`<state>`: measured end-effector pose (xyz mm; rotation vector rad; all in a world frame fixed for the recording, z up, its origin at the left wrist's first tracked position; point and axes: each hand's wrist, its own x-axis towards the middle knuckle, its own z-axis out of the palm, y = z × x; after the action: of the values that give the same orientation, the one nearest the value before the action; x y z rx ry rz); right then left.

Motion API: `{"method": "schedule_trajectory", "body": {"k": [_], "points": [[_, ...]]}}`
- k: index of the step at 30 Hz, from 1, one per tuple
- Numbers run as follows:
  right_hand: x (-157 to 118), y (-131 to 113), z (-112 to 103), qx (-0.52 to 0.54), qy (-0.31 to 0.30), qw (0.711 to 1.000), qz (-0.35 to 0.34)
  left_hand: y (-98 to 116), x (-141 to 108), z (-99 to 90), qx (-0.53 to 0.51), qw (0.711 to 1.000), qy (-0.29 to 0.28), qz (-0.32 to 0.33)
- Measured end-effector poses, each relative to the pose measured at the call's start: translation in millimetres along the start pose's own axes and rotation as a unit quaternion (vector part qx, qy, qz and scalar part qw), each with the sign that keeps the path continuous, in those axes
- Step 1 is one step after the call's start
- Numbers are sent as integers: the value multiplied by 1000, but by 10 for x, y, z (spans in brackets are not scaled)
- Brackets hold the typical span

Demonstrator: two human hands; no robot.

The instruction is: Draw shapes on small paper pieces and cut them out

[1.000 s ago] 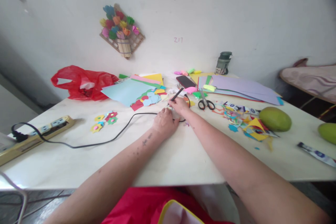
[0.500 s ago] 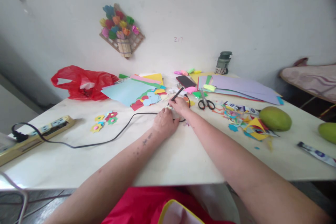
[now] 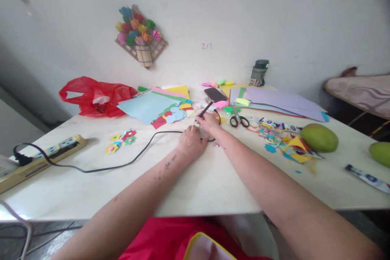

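My right hand (image 3: 208, 122) is closed around a slim black pen-like stick (image 3: 207, 108), which slants up and away from the fingers. Beside it, my left hand (image 3: 191, 141) rests on the tabletop with curled fingers against a small pale piece (image 3: 196, 124). Its kind is hidden by the fingers. The tip of the stick is covered too. A black cord (image 3: 143, 150) passes under my left hand and loops round by my right hand. Just right of the hands lie black-handled scissors (image 3: 239, 120), a green clay lump (image 3: 232, 110) and a pink one (image 3: 220, 104).
Paper flowers (image 3: 122, 140) lie left, near a power strip (image 3: 55, 154). A red bag (image 3: 97, 95), coloured sheets (image 3: 140, 105) and a phone (image 3: 215, 94) are behind. Paper scraps (image 3: 277, 138), a green mango (image 3: 319, 137) and a glue tube (image 3: 367, 178) lie right.
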<state>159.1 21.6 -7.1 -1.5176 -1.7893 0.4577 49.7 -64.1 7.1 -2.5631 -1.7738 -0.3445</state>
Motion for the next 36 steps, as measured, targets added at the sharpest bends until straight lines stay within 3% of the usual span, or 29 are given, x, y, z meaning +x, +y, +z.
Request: {"method": "schedule_trajectory", "body": {"k": [36], "points": [[-6,-25,-13,-22,-16,1000,-3,-3,12,1,2,1000,-7,1]]}}
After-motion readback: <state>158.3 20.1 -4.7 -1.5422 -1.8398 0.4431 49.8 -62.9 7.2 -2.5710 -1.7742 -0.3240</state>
